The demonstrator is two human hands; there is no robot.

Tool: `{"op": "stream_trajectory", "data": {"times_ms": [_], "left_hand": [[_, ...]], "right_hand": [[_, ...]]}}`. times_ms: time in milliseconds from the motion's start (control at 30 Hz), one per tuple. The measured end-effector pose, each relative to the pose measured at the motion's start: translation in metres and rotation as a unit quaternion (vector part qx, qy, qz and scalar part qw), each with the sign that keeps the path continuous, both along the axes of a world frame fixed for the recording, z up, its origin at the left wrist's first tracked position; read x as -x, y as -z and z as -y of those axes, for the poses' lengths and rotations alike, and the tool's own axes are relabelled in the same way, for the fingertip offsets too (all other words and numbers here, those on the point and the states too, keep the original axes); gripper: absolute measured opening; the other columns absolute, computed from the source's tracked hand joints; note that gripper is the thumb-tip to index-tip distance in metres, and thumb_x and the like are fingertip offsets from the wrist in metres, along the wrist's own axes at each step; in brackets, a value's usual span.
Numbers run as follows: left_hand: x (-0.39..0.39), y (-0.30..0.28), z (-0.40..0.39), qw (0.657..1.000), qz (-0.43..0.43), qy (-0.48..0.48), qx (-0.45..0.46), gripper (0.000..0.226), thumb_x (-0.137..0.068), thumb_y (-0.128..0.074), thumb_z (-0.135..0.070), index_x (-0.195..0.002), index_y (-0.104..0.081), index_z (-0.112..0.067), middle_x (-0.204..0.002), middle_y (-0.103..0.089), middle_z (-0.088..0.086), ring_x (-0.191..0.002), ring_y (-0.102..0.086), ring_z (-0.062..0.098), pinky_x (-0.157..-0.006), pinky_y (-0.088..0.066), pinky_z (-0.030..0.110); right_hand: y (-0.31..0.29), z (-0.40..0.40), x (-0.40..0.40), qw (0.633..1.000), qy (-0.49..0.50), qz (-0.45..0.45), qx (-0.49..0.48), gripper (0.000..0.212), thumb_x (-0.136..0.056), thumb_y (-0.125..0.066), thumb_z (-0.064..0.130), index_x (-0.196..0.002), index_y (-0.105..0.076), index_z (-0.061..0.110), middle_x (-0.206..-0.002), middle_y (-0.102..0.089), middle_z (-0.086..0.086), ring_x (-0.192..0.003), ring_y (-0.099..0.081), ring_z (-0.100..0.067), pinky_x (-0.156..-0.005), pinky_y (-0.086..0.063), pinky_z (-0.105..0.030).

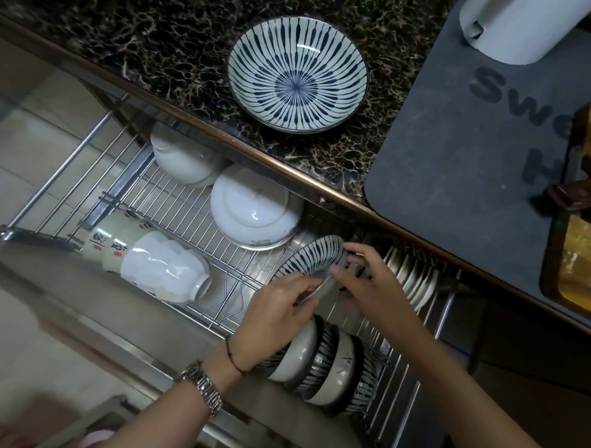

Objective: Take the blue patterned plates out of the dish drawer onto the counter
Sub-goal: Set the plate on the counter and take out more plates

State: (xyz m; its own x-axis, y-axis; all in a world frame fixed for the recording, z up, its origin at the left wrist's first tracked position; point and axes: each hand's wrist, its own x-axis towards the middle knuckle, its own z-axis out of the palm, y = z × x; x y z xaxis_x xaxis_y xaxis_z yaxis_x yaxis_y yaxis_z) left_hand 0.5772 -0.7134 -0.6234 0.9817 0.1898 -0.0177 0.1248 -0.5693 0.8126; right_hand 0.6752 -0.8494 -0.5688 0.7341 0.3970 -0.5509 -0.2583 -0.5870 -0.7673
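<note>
One blue striped plate lies face up on the dark marbled counter. Below it the wire dish drawer stands pulled out. A second blue striped plate is tilted on edge in the drawer's rack. My left hand grips its lower rim, fingers closed on it. My right hand touches the plate's right edge with spread fingers curling behind it. Part of the plate is hidden behind both hands.
In the drawer: white bowls, an upturned white plate, stacked cups lying on their side, striped bowls near my wrists, small dishes in slots. A grey mat carries a white appliance on the counter's right.
</note>
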Motion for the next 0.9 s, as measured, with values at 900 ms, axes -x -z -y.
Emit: {"op": "stream_trajectory", "data": {"times_ms": [900], "left_hand": [[0.018, -0.008, -0.053, 0.937, -0.112, -0.242, 0.224, 0.024, -0.078, -0.072, -0.022, -0.102, -0.068, -0.028, -0.108, -0.068, -0.012, -0.105, -0.057, 0.007, -0.095, -0.043, 0.025]], "right_hand": [[-0.015, 0.007, 0.012, 0.972, 0.171, -0.125, -0.104, 0.034, -0.084, -0.06, -0.005, -0.113, -0.058, 0.011, -0.116, -0.06, -0.006, -0.094, -0.069, -0.03, -0.049, -0.058, -0.026]]}}
